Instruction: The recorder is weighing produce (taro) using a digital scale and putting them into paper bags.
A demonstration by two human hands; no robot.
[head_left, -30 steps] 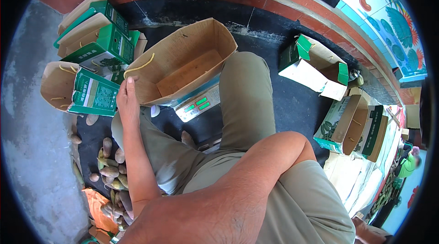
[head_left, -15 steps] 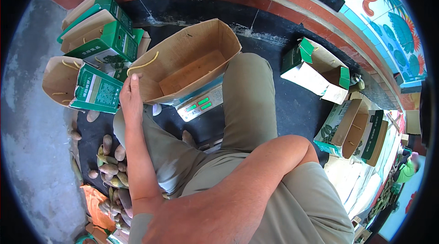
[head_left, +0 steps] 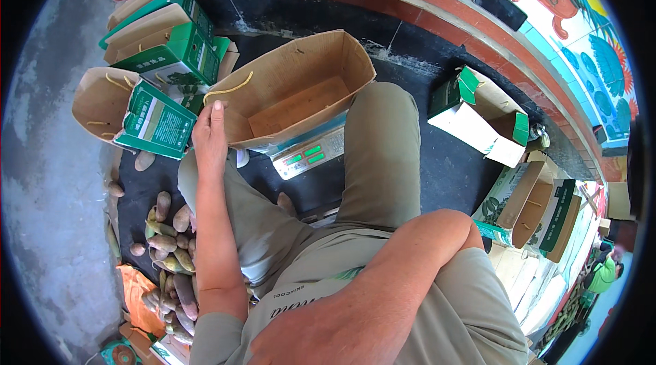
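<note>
A tall, open-topped cardboard box [head_left: 294, 91], plain brown inside with a yellow rope handle, stands on a white electronic scale [head_left: 311, 154] with green-lit displays. My left hand [head_left: 210, 129] grips the left end of its rim near the handle, thumb on top; the other fingers are mostly hidden. The scale sits between my knees. Bent across my body, my right arm reaches to the lower edge of the picture. Only the back of my right hand [head_left: 321, 338] shows there, close and large; its fingers are out of sight.
Green-and-brown boxes [head_left: 160, 119] stand at left, more [head_left: 171, 44] behind them. Long brownish tubers [head_left: 164, 242] lie in a heap by my left leg, near an orange sheet [head_left: 139, 296]. At right are another open box [head_left: 478, 115] and cartons [head_left: 523, 208]. A person in green [head_left: 603, 275] is far right.
The whole view has shifted slightly, so things sit a little further right. My left hand stays on the box rim. The back of my right hand appears lower in the picture.
</note>
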